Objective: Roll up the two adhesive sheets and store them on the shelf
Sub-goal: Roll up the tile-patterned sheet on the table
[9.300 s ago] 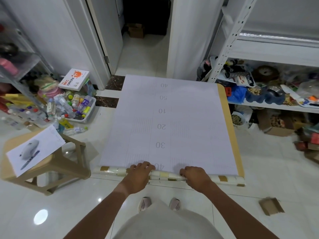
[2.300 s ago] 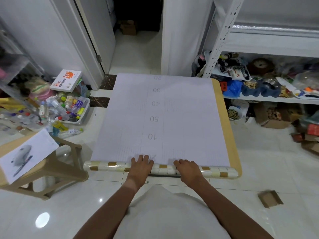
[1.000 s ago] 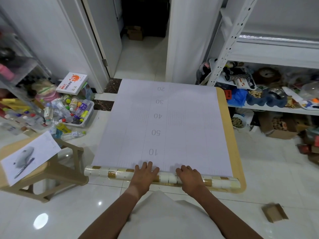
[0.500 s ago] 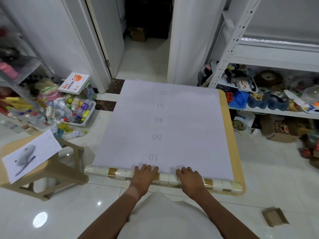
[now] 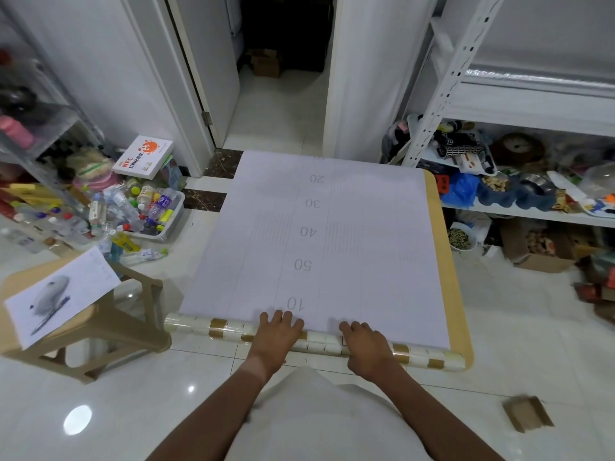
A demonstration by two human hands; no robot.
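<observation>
Down at the lower centre of the frame we see both hands pressed onto a partly rolled adhesive sheet [image 5: 316,247] that lies backing-side up on the glossy white tile floor [image 5: 532,327]. The left hand [image 5: 276,337] rests palm-down on the roll [image 5: 213,326], fingers spread flat and reaching onto the pale backing just below the printed "10"; the right hand [image 5: 364,347] sits a little to its right, also palm-down, fingers curved over the top of the roll. Neither hand closes around anything — both lie open and flat against it.

The roll runs across the frame from the lower left toward the lower right, showing a cream and gold tile pattern on its outer face. Beyond it the unrolled backing stretches toward the upper centre, marked upside down with 10, 50, 40, 30 and 20 up its middle. Under it, along the right edge and lower right corner, we see a tan strip of a second sheet [image 5: 442,261].

At the left of the frame stands a beige plastic stool [image 5: 109,327] with a sheet of paper [image 5: 63,294] on it, bearing a computer mouse [image 5: 51,297] and a pen [image 5: 50,316]. Above that, a bin of plastic bottles [image 5: 139,211] sits on the floor with an NFC box [image 5: 143,156] behind it. A white metal shelf [image 5: 519,104] fills the upper right, its lower level cluttered — a clock [image 5: 517,149] and blue pet bowls [image 5: 519,193] among the things there. A small cardboard piece [image 5: 527,414] lies on the floor at the lower right.
</observation>
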